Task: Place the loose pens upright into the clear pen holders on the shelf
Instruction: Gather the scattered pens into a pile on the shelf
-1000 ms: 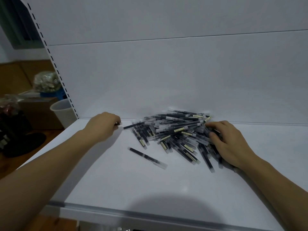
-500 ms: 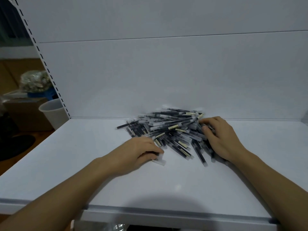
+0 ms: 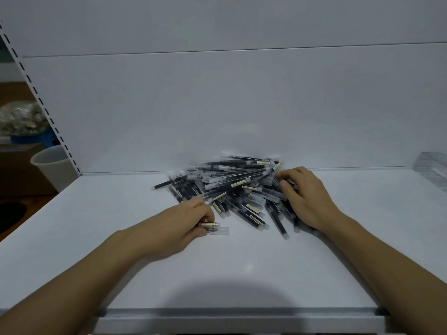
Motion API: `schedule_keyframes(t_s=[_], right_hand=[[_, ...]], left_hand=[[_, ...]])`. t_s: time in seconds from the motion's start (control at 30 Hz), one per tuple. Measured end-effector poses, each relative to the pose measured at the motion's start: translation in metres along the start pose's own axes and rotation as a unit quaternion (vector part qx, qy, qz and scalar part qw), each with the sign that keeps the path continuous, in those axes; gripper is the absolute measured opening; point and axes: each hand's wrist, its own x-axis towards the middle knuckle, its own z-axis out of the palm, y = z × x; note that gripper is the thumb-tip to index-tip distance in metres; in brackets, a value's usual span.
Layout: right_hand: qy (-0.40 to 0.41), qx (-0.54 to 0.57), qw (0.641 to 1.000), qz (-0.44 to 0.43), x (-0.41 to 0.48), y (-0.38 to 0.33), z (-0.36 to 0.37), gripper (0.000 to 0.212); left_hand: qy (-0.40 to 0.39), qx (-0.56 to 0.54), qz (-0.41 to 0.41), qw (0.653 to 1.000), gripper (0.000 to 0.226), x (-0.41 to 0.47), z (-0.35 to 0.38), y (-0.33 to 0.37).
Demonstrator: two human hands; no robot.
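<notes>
The pens [image 3: 232, 189] lie in a loose heap on the white shelf [image 3: 242, 274], toward the back and close to the back panel [image 3: 217, 105]. They are dark with clear caps, many with a pale label, and they cross one another at all angles. None stands upright.

The left hand [image 3: 179, 228] rests on the shelf at the heap's near left edge, palm down. Its fingers are curled round two pens [image 3: 215, 228], whose capped ends stick out to the right past the fingertips, just clear of the heap. The rest of both pens is hidden under the hand.

The right hand [image 3: 307, 199] lies on the heap's right side with fingers bent over the pens and the thumb tucked toward them, touching several. Whether it grips any of them or only rests there, I cannot tell, as the fingertips are buried among the barrels.

At the far right, against the back panel, a clear block [image 3: 433, 170] sits on the shelf, cut off by the frame and too blurred to make out – well apart from the heap and from both hands.

Left of the shelf's slotted upright [image 3: 36, 93] stand a pale bucket [image 3: 52, 165], a brown box [image 3: 21, 170] and a crinkled bag [image 3: 21, 119] – all off the shelf, in a darker room.
</notes>
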Motion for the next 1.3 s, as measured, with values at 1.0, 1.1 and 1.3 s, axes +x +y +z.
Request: schedule_keyframes(t_s=[1.0, 1.1, 1.3], right_hand=[[-0.059, 0.380, 0.923, 0.028, 0.041, -0.097, 0.023, 0.023], [-0.034, 0.431, 0.898, 0.082, 0.035, -0.095, 0.017, 0.012], [0.065, 0.432, 0.890, 0.132, 0.040, -0.080, 0.005, 0.009]], left_hand=[[0.383, -0.740, -0.073, 0.548, 0.009, 0.088, -0.036, 0.026], [0.372, -0.702, -0.091, 0.601, 0.017, 0.085, -0.032, 0.030], [0.390, -0.559, -0.165, 0.713, 0.012, 0.076, -0.029, 0.026]])
